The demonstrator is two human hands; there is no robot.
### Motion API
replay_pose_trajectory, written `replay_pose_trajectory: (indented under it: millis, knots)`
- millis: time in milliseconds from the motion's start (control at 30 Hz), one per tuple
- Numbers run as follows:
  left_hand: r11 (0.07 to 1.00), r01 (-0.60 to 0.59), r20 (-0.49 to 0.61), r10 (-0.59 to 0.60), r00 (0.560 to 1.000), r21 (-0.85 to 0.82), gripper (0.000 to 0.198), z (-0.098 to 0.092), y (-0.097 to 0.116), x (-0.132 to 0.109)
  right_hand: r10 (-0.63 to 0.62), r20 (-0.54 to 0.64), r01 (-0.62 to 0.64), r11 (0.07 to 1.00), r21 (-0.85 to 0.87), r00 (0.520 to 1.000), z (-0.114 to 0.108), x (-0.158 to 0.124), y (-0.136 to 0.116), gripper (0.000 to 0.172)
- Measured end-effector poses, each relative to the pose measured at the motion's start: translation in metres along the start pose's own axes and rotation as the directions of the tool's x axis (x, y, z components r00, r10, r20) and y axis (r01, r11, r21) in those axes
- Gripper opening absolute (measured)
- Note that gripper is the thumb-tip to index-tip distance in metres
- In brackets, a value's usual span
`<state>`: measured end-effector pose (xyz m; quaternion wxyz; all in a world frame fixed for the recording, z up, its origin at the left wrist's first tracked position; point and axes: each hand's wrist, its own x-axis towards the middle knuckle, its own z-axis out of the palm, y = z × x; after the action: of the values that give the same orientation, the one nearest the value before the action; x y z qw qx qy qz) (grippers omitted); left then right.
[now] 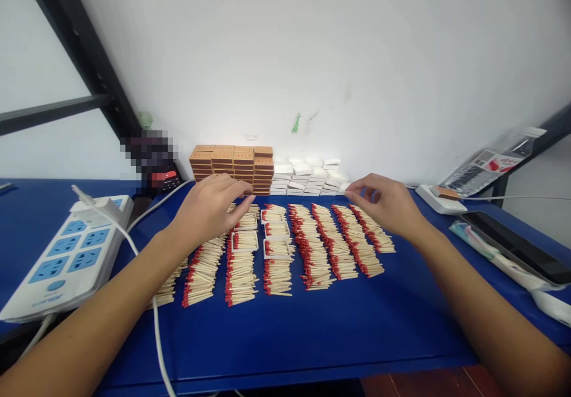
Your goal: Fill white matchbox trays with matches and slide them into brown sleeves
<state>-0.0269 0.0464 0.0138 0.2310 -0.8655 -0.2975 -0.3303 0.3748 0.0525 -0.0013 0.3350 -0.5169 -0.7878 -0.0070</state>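
Observation:
My right hand (386, 203) pinches a small white matchbox tray (343, 188) at the right end of a pile of white trays (307, 178). My left hand (212, 206) hovers in front of the stacked brown matchboxes (232, 162), thumb and forefinger slightly apart, with nothing visible between them; its other fingers are partly hidden. Just right of and below it, several trays filled with red-tipped matches, such as one filled tray (245, 242) and another filled tray (276, 249), lie on the match rows. Loose matches (312, 248) lie in several slanting rows on the blue table.
A white power strip (84, 248) with a cable lies at the left. On the right are a white adapter (441, 199), a phone (521, 245), a soft packet (495, 257) and a clear plastic bag (491, 162). A wall rises behind the boxes.

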Motion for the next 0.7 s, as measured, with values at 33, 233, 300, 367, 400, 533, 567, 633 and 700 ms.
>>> replay_pose_trajectory:
  millis: [33,233,300,367,400,533,567,633,700]
  knots:
    - [1.0,0.001,0.002,-0.001,1.0,-0.003,0.022,0.0,0.0,0.0,-0.036,0.077,0.031,0.997,0.065,0.996,0.002,-0.002,-0.02,0.021]
    - [1.0,0.01,0.017,-0.011,1.0,0.004,0.022,0.001,-0.002,-0.001,-0.259,0.295,0.195,0.954,0.229,0.92,0.034,-0.007,-0.108,0.02]
    - [1.0,0.014,0.019,-0.014,1.0,0.008,0.023,0.0,-0.003,0.0,-0.278,0.322,0.208,0.949,0.235,0.905,0.04,-0.007,-0.119,0.016]
    - [1.0,0.017,0.025,-0.018,1.0,0.017,0.024,-0.001,-0.003,0.0,-0.285,0.361,0.2,0.946,0.255,0.888,0.042,-0.01,-0.125,0.012]
    - [1.0,0.017,0.029,-0.017,0.999,0.023,0.024,-0.001,-0.003,0.0,-0.292,0.38,0.196,0.943,0.27,0.878,0.042,-0.012,-0.127,0.01]
    - [0.999,-0.005,0.034,0.003,0.999,0.05,0.024,-0.002,-0.003,0.001,-0.333,0.417,0.214,0.927,0.308,0.846,0.045,-0.02,-0.135,0.004]
    - [0.998,-0.009,0.031,0.007,0.999,0.055,0.024,-0.002,-0.003,0.001,-0.339,0.418,0.219,0.926,0.309,0.843,0.046,-0.02,-0.136,0.005]
    - [0.998,-0.012,0.025,0.011,1.0,0.058,0.023,-0.002,-0.003,0.001,-0.343,0.426,0.228,0.927,0.299,0.837,0.048,-0.021,-0.138,0.009]
    - [0.998,-0.014,0.02,0.013,1.0,0.054,0.023,-0.002,-0.004,0.001,-0.345,0.434,0.241,0.93,0.277,0.832,0.047,-0.02,-0.139,0.012]
